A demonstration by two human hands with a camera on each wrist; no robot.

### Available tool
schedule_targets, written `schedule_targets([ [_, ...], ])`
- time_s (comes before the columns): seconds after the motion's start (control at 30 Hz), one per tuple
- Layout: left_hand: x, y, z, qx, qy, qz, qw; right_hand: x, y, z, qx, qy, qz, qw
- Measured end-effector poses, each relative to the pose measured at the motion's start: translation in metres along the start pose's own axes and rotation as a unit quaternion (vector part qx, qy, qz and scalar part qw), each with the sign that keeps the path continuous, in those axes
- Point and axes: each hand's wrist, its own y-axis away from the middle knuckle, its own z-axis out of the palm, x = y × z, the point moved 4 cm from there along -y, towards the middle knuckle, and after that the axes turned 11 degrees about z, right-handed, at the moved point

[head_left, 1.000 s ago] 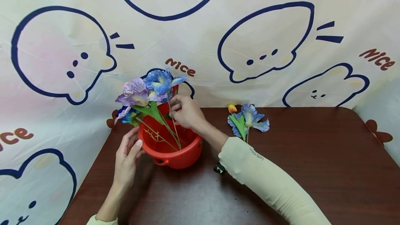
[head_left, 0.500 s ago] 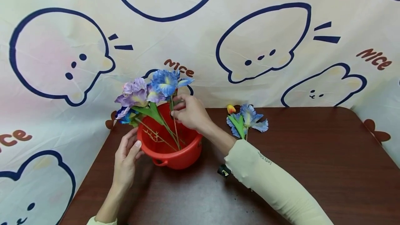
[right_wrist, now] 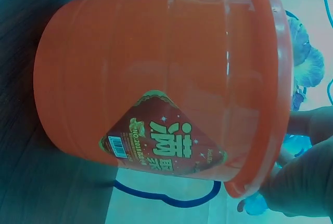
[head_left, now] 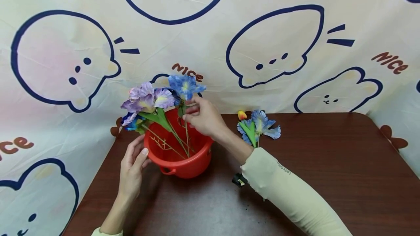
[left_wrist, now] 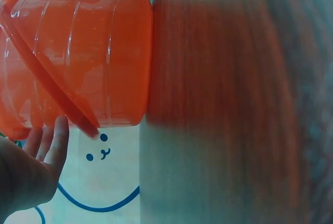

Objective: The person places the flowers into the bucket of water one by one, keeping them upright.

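A red plastic bucket (head_left: 194, 168) stands on the table at the left, several artificial flowers leaning out of it. My right hand (head_left: 206, 119) reaches over the rim and pinches the upper stem of a blue artificial iris (head_left: 186, 86), just below its bloom. That stem runs down into the bucket beside the stem of a purple iris (head_left: 144, 97). Against the bucket's left side rests my left hand (head_left: 130, 168), thumb at the rim. In the left wrist view its straight fingers (left_wrist: 58, 141) touch the wall by the handle. The right fingertips are partly hidden in the right wrist view.
Right of the bucket, another blue iris (head_left: 262, 123) and a yellow-red tulip (head_left: 242, 115) lie near the back edge of the brown table (head_left: 328, 170). A small black object (head_left: 239, 180) shows beside the right sleeve. A printed cloth (head_left: 203, 43) hangs behind.
My right hand has shifted slightly right, bringing the blue iris with it, away from the purple one and more upright. The left hand and the bucket stay in place.
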Motion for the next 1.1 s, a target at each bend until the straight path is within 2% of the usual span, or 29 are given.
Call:
schedule_targets([
  [0.23, 0.001, 0.000, 0.000, 0.000, 0.003, -0.001, 1.0000, 0.001, 0.004, -0.009, -0.006, -0.023, 0.006, 0.9997],
  [0.5, 0.000, 0.000, 0.000, -0.001, 0.004, -0.002, 1.0000, 0.002, 0.011, -0.020, 0.006, -0.032, 0.007, 0.9994],
  [0.9, 0.000, 0.000, 0.000, -0.002, 0.001, -0.006, 1.0000, 0.011, 0.019, -0.037, 0.016, -0.054, 0.000, 0.9984],
  [1.1, 0.000, 0.000, 0.000, -0.001, -0.003, -0.007, 1.0000, 0.016, 0.025, -0.049, 0.022, -0.070, 0.010, 0.9973],
])
